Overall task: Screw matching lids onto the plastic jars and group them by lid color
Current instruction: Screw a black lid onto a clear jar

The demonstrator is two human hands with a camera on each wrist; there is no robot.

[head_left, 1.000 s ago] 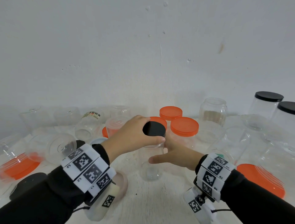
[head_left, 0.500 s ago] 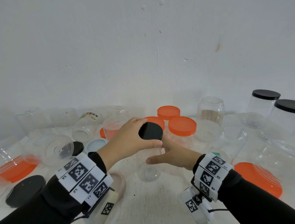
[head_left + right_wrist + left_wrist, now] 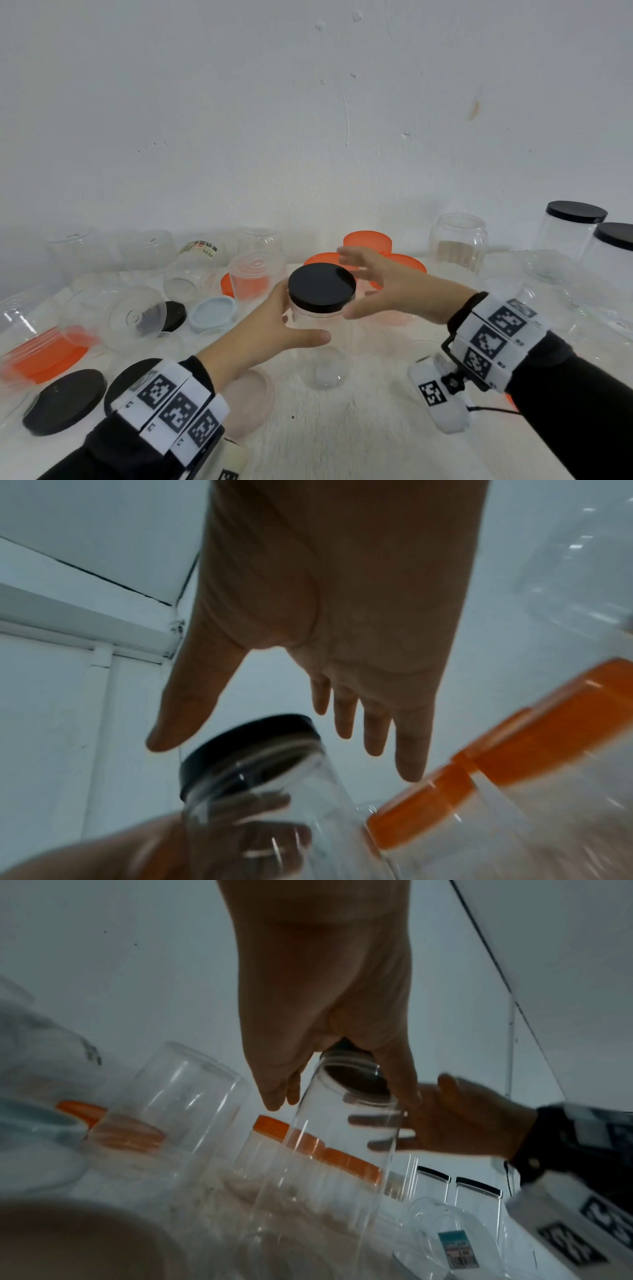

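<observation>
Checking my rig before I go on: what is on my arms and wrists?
Both arms wear black sleeves. Each wrist carries white bands printed with square black-and-white markers, likewise the right wrist. A white camera unit with its own marker hangs under the right wrist, trailing a thin black cable.

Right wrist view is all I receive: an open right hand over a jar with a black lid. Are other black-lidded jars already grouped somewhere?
Observer: Yes. The head view shows two black-lidded jars standing together at the far right, near the wall.
Operator: And are any loose black lids left?
Observer: One large loose black lid lies at the near left, on the outer side of the left hand, which grips your jar.
</observation>
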